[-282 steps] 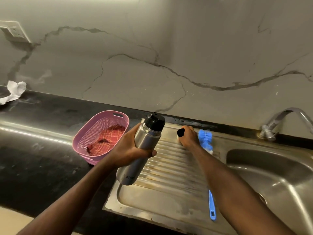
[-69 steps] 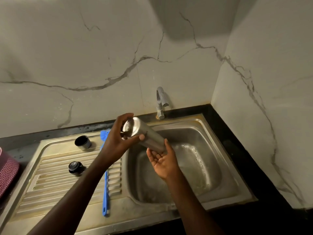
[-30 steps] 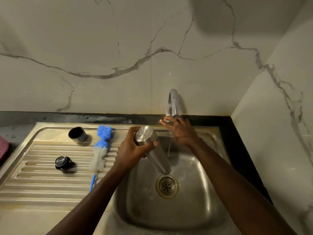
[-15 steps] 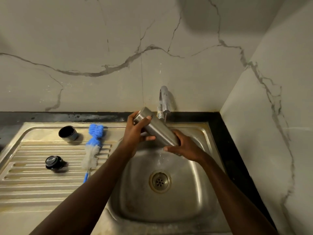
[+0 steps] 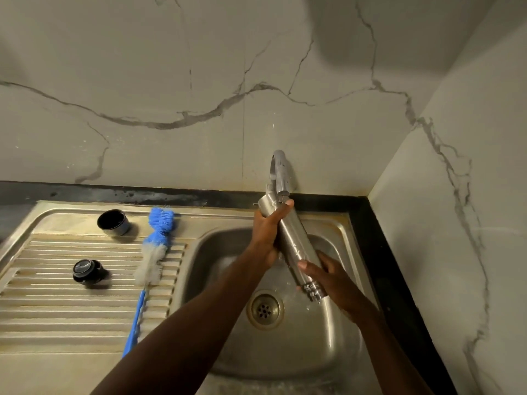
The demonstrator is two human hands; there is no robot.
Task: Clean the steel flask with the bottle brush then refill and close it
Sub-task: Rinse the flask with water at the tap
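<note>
Over the sink basin point(image 5: 285, 352) I hold the uncapped steel flask point(image 5: 293, 246) slanted, its base up by the tap point(image 5: 280, 172) and its threaded neck pointing down to the right. My left hand point(image 5: 266, 232) grips the base end. My right hand point(image 5: 333, 277) holds the flask just above the neck, thumb across the front. Water drops show around the neck. The blue and white bottle brush point(image 5: 155, 252) lies on the ribbed drainboard point(image 5: 57, 309). Left of it sit the steel cup lid point(image 5: 114, 222) and the black stopper point(image 5: 85, 269).
The drain point(image 5: 265, 309) lies below the flask's neck. A marble wall stands behind the sink and another closes in on the right. A black counter strip point(image 5: 385, 266) borders the basin's right side.
The flask has tipped steeper, its neck now pointing down into the basin. My right hand has slid down to the neck end. My left hand keeps its grip on the base end.
</note>
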